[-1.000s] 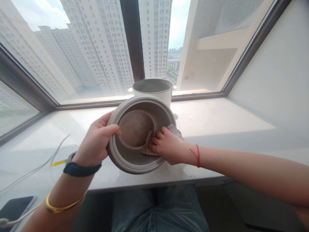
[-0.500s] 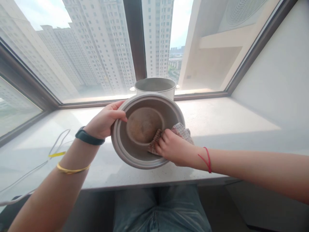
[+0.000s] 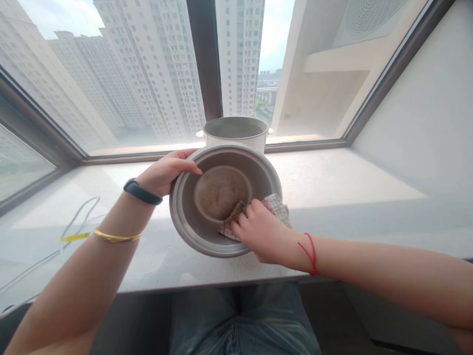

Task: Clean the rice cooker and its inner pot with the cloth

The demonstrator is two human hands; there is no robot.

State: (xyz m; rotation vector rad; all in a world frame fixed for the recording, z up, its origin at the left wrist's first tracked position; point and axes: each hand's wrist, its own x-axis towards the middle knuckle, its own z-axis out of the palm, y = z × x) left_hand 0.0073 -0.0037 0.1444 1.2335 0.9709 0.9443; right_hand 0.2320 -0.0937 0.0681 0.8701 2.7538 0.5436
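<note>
A round grey metal pot (image 3: pixel 254 172), like a rice cooker's inner pot, is tilted so that its inside faces me over the windowsill. My left hand (image 3: pixel 166 172) grips its upper left rim, thumb inside and fingers behind, where they are hidden. Bunched in my right hand (image 3: pixel 260 229) is a checked cloth (image 3: pixel 275 207), pressed against the lower right inner wall. Part of the cloth hangs over the rim. Brownish marks show on the pot's flat bottom.
Behind the pot stands a white rice cooker body (image 3: pixel 236 130) near the window frame (image 3: pixel 209 64). A white cable (image 3: pixel 79 214) with a yellow tag (image 3: pixel 76 237) lies on the pale windowsill (image 3: pixel 332 197) at left. The sill's front edge runs just above my legs.
My right hand has slid the cloth slightly left and down along the pot's inner wall. My left thumb reaches a little further over the rim. The pot stays in nearly the same place.
</note>
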